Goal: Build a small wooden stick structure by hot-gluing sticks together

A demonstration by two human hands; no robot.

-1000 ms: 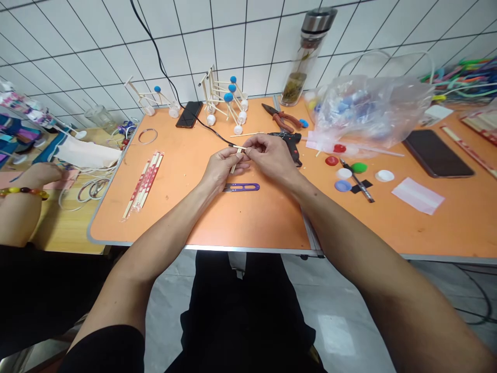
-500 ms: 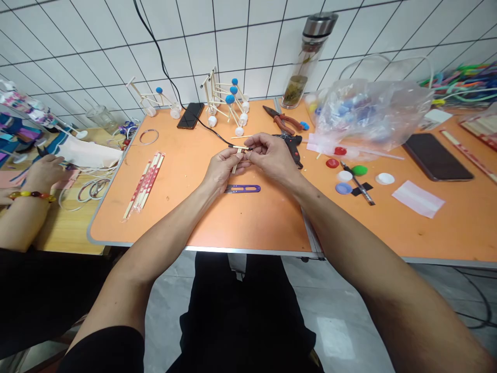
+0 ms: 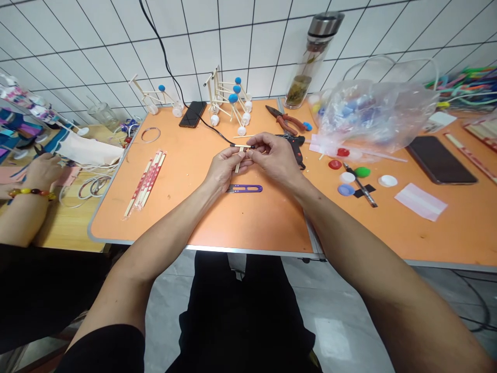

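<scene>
Two hands meet above the orange table (image 3: 248, 228). The left hand (image 3: 221, 168) holds, between closed thumb and fingers, the stem of a T-shaped stick piece (image 3: 241, 146). The right hand (image 3: 274, 158) has thumb and forefinger narrow at the black right end of its crossbar; whether they press it, I cannot tell. Purple snips (image 3: 250, 188) lie just in front, and a glue gun (image 3: 298, 151) beside the right hand. Stick models (image 3: 233, 98) with blue balls stand near the white tiled wall (image 3: 267, 52).
</scene>
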